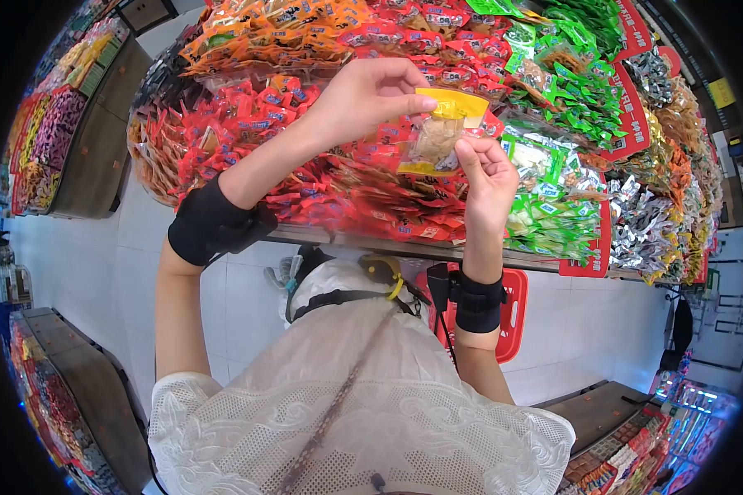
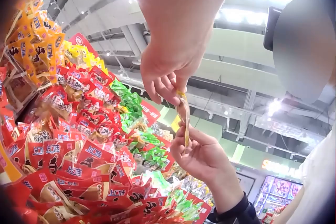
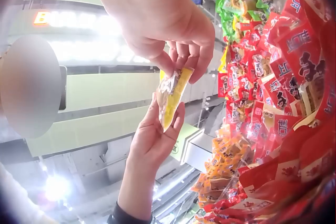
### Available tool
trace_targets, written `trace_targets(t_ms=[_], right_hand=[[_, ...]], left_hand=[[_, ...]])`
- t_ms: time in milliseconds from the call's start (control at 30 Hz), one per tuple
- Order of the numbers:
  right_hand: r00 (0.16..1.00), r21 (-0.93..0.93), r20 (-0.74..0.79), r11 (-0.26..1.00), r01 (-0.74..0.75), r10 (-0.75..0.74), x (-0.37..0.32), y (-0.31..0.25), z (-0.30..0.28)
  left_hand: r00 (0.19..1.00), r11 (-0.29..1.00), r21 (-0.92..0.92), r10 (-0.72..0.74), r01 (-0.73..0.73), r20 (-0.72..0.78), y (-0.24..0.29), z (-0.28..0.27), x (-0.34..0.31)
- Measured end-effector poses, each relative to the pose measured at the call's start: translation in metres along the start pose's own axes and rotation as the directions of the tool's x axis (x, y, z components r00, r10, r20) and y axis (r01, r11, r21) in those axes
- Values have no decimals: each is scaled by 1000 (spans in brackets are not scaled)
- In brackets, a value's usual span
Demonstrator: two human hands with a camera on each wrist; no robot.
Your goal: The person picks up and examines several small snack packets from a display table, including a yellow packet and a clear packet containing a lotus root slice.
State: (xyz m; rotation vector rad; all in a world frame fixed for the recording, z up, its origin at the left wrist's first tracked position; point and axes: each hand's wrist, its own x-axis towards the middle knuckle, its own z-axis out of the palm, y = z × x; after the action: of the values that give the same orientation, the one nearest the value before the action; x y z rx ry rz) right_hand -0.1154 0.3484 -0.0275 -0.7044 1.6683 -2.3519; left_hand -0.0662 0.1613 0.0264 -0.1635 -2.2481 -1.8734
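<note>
A small yellow snack packet (image 1: 439, 139) with a clear window over tan contents is held up above the heaped display. My left hand (image 1: 370, 101) pinches its upper edge, thumb lying along the front. At the lower right corner, my right hand (image 1: 490, 175) grips it between thumb and fingers. In the left wrist view the packet (image 2: 184, 116) appears nearly edge-on between the two hands. The right wrist view gives its yellow side and silvery wrapping, with the right hand (image 3: 173, 35) above and the left hand (image 3: 152, 137) below.
Beneath the hands lie piles of red packets (image 1: 347, 194), with orange packets (image 1: 281, 33) behind and green packets (image 1: 582, 99) to the right. Silver packets (image 1: 640, 219) fill the far right. A red basket (image 1: 513, 313) stands below the display edge. Other shelves (image 1: 91, 148) flank the aisle.
</note>
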Motion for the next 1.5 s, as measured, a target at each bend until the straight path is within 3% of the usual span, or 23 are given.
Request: trace_targets(t_ms=[333,433,833,1033,1500], right_hand=[[997,-18,-58,999,51,-52,-1,-1,1],[997,-27,-52,998,55,-56,0,-1,0],[993,-41,-67,995,91,-94,1,-3,5],[992,-67,-72,993,102,-107,0,-6,7],[993,-59,-68,994,94,-98,1,-5,8]], left_hand=[[997,999,-34,-26,29,72,3,1,-1],[995,992,-124,-4,17,100,5,3,-2],[993,992,-76,-105,101,-49,3,10,-1],[988,984,-109,-149,143,-48,1,11,0],[985,966,-203,-144,160,90,-6,9,4]])
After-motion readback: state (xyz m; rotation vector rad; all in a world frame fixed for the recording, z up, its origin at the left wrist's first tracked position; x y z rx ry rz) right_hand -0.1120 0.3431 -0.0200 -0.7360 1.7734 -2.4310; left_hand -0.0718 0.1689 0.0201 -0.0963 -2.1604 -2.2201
